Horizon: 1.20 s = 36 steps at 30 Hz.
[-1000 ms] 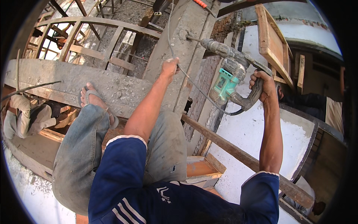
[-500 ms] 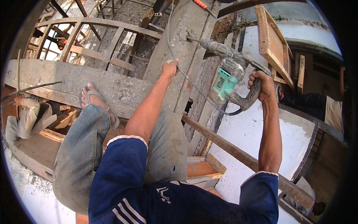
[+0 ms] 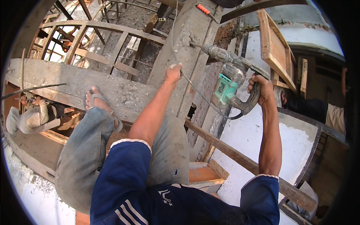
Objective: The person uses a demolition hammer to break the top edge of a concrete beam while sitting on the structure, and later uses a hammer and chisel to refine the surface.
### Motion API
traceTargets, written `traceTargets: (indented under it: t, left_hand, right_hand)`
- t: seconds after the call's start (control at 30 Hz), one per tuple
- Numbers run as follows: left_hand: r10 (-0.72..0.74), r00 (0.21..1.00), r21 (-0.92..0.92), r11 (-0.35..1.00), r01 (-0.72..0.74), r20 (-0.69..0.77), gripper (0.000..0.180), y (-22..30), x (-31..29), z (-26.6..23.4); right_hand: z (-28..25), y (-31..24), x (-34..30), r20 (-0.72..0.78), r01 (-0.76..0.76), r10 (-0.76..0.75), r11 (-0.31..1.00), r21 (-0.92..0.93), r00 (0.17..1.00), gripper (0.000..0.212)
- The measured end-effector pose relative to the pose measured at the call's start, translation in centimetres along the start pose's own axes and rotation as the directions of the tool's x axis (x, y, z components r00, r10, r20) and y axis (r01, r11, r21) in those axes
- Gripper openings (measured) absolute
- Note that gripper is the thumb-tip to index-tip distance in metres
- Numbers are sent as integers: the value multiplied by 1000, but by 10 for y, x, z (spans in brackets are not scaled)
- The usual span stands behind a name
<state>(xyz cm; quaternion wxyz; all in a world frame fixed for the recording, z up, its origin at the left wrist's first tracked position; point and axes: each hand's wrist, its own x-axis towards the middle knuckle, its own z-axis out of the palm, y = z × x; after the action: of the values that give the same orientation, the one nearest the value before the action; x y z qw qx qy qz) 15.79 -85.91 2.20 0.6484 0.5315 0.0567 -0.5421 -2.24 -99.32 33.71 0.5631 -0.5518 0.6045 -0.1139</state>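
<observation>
My right hand (image 3: 261,89) is wrapped round the rear handle of a teal and grey rotary hammer drill (image 3: 227,83). The drill's bit (image 3: 196,45) points left, its tip against a chipped spot in the top of a concrete beam (image 3: 176,86). My left hand (image 3: 173,73) is closed round the drill's grey power cable (image 3: 195,87), above that beam. From the hand the cable runs up past the bit's left side, and down to the base of the drill's handle.
My sandalled foot (image 3: 98,101) stands on a crossing concrete beam (image 3: 48,77) strewn with rubble. A chisel with an orange grip (image 3: 203,9) lies at the beam's far end. Timber formwork (image 3: 275,48) and a long plank (image 3: 225,144) are at right. A co-worker (image 3: 35,118) crouches lower left.
The view has shifted slightly. At left, the co-worker's head and hands have come more into sight. My hands keep the same holds, and the bit stays at the chipped spot.
</observation>
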Motion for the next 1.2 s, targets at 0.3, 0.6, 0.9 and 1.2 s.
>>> traceTargets:
  t: [0.3,0.6,0.9,1.2]
  left_hand:
    - [-45,998,5,999,45,-48,25,20,-10,21]
    - [-55,998,-65,996,55,7,20,33,-19,44]
    - [57,998,235,970,-65,41,24,57,-6,-1]
    - [87,978,197,972,-125,191,32,55,-23,48]
  right_hand:
    - [-27,-5,5,15,-42,41,996,73,999,31]
    - [-22,-1,-21,9,12,-12,1000,-11,1000,32]
    - [21,6,-50,-70,68,-62,993,99,996,31]
    - [-27,-59,-11,100,174,-155,958,-229,983,34]
